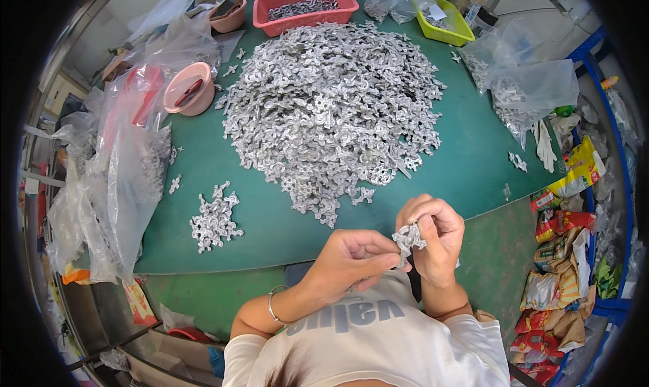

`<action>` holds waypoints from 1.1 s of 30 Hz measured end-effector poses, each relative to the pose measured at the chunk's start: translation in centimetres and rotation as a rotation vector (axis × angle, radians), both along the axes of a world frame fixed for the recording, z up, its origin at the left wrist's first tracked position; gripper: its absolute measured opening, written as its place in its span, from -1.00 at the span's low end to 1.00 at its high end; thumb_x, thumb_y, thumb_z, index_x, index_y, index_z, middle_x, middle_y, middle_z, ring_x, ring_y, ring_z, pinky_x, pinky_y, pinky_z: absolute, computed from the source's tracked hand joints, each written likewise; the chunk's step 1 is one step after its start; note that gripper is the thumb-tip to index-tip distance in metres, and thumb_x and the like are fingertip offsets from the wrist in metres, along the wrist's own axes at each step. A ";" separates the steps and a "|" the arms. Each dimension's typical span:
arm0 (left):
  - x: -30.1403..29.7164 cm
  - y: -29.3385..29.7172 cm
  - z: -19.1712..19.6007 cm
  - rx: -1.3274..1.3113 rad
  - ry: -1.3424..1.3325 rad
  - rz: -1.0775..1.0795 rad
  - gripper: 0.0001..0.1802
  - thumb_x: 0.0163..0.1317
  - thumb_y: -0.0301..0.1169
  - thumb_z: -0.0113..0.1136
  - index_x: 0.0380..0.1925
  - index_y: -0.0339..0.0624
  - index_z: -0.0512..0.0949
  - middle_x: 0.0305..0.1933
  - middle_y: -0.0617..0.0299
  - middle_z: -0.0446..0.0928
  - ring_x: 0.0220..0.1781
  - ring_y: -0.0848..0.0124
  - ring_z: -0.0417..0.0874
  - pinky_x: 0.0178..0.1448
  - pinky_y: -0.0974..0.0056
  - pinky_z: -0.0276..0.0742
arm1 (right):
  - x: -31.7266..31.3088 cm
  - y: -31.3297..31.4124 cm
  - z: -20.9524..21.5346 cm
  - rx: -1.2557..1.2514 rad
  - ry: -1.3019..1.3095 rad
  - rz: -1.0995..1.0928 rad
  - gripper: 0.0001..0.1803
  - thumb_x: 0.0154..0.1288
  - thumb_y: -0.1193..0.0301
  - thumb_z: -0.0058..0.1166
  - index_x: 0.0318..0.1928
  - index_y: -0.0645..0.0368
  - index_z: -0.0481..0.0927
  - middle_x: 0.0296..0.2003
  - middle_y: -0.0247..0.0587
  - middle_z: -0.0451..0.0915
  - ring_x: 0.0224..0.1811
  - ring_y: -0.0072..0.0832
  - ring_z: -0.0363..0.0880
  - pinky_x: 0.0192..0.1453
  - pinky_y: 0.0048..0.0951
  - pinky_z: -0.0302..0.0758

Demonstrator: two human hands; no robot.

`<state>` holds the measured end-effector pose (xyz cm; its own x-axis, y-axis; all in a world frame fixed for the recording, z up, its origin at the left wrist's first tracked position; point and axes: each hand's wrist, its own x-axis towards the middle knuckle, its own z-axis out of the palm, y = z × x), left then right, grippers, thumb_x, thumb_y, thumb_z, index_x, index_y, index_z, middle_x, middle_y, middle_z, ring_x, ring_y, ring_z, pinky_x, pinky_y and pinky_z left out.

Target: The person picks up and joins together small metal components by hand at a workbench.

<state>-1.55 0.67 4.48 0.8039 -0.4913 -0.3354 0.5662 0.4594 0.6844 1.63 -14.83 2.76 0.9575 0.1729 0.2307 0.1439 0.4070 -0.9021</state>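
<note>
In front of my chest, a small silver-grey cast metal piece [408, 238] with curled, ornate arms is held up between both hands. My right hand [436, 235] pinches its upper right side between thumb and bent fingers. Thumb and fingertips of my left hand [358, 257] close on its lower left end. Just beyond the hands rises a large heap of similar metal pieces [331, 103] on the green table [284, 235]. A smaller pile [215, 218] of the same kind lies to the left.
A red basin [348, 2] and a yellow-green basket [463, 32] stand at the back. A pink bowl [203, 100] holds a red-handled tool. Clear plastic bags [122, 184] crowd the left; another filled bag [524, 96] and a white glove [543, 147] lie right. Blue shelving [622, 157] stands beyond.
</note>
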 end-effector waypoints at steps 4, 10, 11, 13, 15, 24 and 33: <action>-0.1 0.1 -0.5 0.004 -0.048 -0.015 -0.88 0.14 -0.48 0.12 -0.38 -0.34 0.52 -0.43 0.20 0.58 -0.75 0.70 0.25 -0.72 0.58 0.01 | 0.0 -0.1 0.1 -0.028 -0.016 -0.010 -0.87 0.21 0.51 -0.05 -0.38 0.37 0.49 -0.43 -0.17 0.48 -0.39 -0.56 0.39 -0.29 -0.59 0.31; -0.1 0.2 -0.5 0.013 -0.059 -0.012 -0.88 0.14 -0.48 0.11 -0.39 -0.34 0.52 -0.44 0.21 0.58 -0.75 0.71 0.24 -0.73 0.58 0.00 | -0.1 0.0 0.1 -0.038 -0.019 -0.008 -0.87 0.19 0.51 -0.01 -0.40 0.36 0.51 -0.43 -0.17 0.49 -0.39 -0.55 0.39 -0.28 -0.59 0.31; -0.2 0.2 -0.5 0.010 -0.059 -0.009 -0.88 0.14 -0.48 0.11 -0.39 -0.34 0.52 -0.43 0.20 0.58 -0.75 0.71 0.24 -0.72 0.58 0.01 | -0.1 0.1 0.1 -0.041 -0.021 -0.012 -0.87 0.20 0.51 -0.01 -0.40 0.36 0.50 -0.43 -0.17 0.49 -0.39 -0.55 0.39 -0.28 -0.58 0.31; -0.2 0.3 -0.4 0.006 -0.060 -0.007 -0.88 0.14 -0.48 0.10 -0.39 -0.34 0.52 -0.42 0.19 0.58 -0.75 0.71 0.23 -0.72 0.58 0.02 | -0.1 0.2 0.2 -0.045 -0.024 -0.017 -0.87 0.20 0.51 -0.01 -0.39 0.36 0.50 -0.43 -0.17 0.49 -0.38 -0.55 0.39 -0.29 -0.58 0.31; -0.2 0.4 -0.3 0.003 -0.054 -0.021 -0.88 0.15 -0.48 0.10 -0.38 -0.33 0.51 -0.40 0.16 0.59 -0.76 0.70 0.23 -0.71 0.57 0.04 | -0.2 0.2 0.2 -0.031 -0.010 -0.011 -0.87 0.21 0.51 -0.02 -0.40 0.36 0.49 -0.43 -0.17 0.49 -0.40 -0.56 0.40 -0.30 -0.58 0.32; 0.5 -0.6 1.5 0.028 -0.096 -0.108 -0.89 0.14 -0.49 0.11 -0.40 -0.35 0.49 -0.41 0.17 0.59 -0.73 0.69 0.32 -0.69 0.58 0.13 | 0.0 -1.0 1.6 -0.001 -0.014 -0.019 -0.88 0.19 0.52 -0.01 -0.41 0.36 0.50 -0.46 -0.17 0.50 -0.43 -0.57 0.40 -0.33 -0.58 0.33; 0.8 -2.5 2.5 0.123 -0.290 -0.119 -0.92 0.09 -0.54 0.16 -0.46 -0.37 0.53 -0.50 0.24 0.57 -0.73 0.69 0.34 -0.68 0.58 0.16 | -0.1 -2.8 3.0 0.002 -0.136 0.002 -0.87 0.16 0.51 0.04 -0.43 0.38 0.51 -0.50 -0.14 0.49 -0.44 -0.50 0.40 -0.35 -0.54 0.32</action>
